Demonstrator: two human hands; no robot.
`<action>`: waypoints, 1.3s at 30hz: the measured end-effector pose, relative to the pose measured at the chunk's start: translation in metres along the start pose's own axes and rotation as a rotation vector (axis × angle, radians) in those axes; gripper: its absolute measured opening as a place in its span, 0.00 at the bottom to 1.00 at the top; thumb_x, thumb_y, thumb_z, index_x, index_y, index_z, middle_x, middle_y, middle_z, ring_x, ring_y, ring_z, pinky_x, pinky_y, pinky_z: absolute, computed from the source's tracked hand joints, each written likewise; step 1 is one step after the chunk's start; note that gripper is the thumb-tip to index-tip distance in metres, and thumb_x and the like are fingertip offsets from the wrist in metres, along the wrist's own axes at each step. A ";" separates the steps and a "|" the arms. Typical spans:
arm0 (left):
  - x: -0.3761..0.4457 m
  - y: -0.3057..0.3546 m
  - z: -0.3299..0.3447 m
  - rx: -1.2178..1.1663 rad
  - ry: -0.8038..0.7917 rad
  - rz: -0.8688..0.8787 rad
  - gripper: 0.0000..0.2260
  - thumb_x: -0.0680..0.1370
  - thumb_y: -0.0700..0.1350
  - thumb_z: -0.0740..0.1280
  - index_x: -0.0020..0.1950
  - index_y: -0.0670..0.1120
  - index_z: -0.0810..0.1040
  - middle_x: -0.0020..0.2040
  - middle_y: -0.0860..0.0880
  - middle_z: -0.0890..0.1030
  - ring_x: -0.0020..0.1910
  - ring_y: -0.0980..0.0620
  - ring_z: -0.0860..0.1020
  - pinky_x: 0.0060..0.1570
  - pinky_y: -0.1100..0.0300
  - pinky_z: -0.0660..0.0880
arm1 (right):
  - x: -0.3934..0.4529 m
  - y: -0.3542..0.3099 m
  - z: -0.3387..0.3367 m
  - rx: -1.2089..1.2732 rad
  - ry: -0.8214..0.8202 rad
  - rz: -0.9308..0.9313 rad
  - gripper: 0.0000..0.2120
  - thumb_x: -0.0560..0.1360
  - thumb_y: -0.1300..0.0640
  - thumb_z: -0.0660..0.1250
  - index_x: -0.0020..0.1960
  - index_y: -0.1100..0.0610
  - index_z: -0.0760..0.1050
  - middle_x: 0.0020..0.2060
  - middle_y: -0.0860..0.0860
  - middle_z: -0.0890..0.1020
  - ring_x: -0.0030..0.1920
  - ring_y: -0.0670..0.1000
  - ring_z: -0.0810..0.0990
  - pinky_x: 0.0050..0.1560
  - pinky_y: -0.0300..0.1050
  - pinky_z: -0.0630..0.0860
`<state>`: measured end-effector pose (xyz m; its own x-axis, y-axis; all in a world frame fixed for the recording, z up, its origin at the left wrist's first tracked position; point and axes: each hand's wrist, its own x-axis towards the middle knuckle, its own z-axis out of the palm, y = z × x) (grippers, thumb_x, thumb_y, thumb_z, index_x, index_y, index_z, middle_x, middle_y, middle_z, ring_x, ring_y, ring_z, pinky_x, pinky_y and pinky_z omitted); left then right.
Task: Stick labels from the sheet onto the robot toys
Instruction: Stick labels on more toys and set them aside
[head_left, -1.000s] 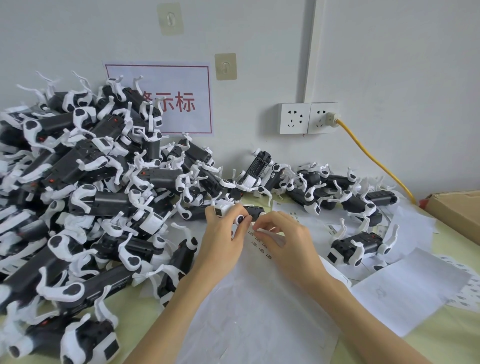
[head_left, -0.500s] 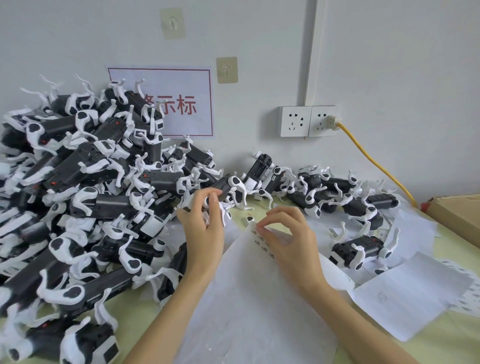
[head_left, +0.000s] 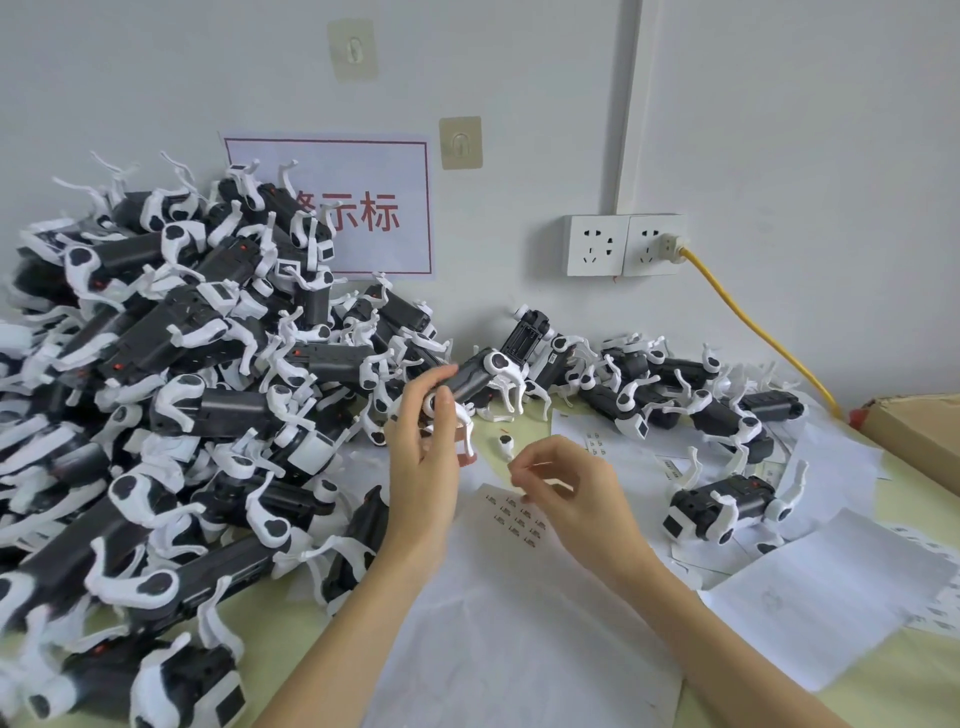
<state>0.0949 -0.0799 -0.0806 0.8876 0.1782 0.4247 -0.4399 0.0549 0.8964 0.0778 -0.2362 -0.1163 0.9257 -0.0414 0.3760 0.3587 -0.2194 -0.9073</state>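
Observation:
My left hand (head_left: 423, 462) grips a black-and-white robot toy (head_left: 475, 382) by its rear and holds it tilted above the table, legs pointing down. My right hand (head_left: 566, 491) hovers just right of it with thumb and forefinger pinched together; a small label between them is too tiny to make out. The label sheet (head_left: 519, 519), white with several small printed stickers, lies flat under my right hand. A huge heap of robot toys (head_left: 171, 405) fills the left side.
More robot toys (head_left: 691, 400) lie in a row by the wall at the right, one (head_left: 722, 506) standing apart. Loose white paper sheets (head_left: 810, 587) cover the yellow-green table. A cardboard box (head_left: 914, 431) sits far right. A yellow cable (head_left: 748, 317) runs from the wall socket.
My left hand lifted the toy up and away from the sheet toward the pile. My right hand drew back from the toy and now hovers pinched above the label sheet.

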 end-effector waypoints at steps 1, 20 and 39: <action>-0.001 0.001 0.000 -0.096 -0.023 -0.060 0.12 0.88 0.53 0.61 0.69 0.66 0.76 0.68 0.48 0.77 0.54 0.52 0.85 0.54 0.46 0.85 | 0.001 -0.003 -0.002 0.077 0.027 0.021 0.06 0.79 0.65 0.72 0.46 0.56 0.82 0.43 0.49 0.85 0.44 0.49 0.86 0.44 0.39 0.81; -0.016 0.001 0.014 -0.093 -0.520 -0.380 0.26 0.71 0.49 0.79 0.68 0.58 0.80 0.58 0.44 0.87 0.63 0.43 0.82 0.64 0.52 0.72 | 0.009 -0.039 -0.036 0.665 0.052 0.238 0.06 0.77 0.60 0.74 0.52 0.53 0.86 0.46 0.53 0.86 0.43 0.49 0.84 0.42 0.39 0.81; -0.011 -0.003 0.004 -0.182 -0.516 -0.230 0.48 0.66 0.43 0.81 0.74 0.77 0.63 0.56 0.43 0.83 0.65 0.45 0.82 0.69 0.48 0.77 | 0.005 -0.041 -0.030 0.375 -0.043 0.187 0.15 0.71 0.48 0.79 0.51 0.57 0.87 0.43 0.54 0.86 0.44 0.48 0.83 0.49 0.41 0.77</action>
<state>0.0869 -0.0863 -0.0875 0.8947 -0.3562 0.2694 -0.2039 0.2110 0.9560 0.0639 -0.2562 -0.0718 0.9803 -0.0044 0.1977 0.1959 0.1587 -0.9677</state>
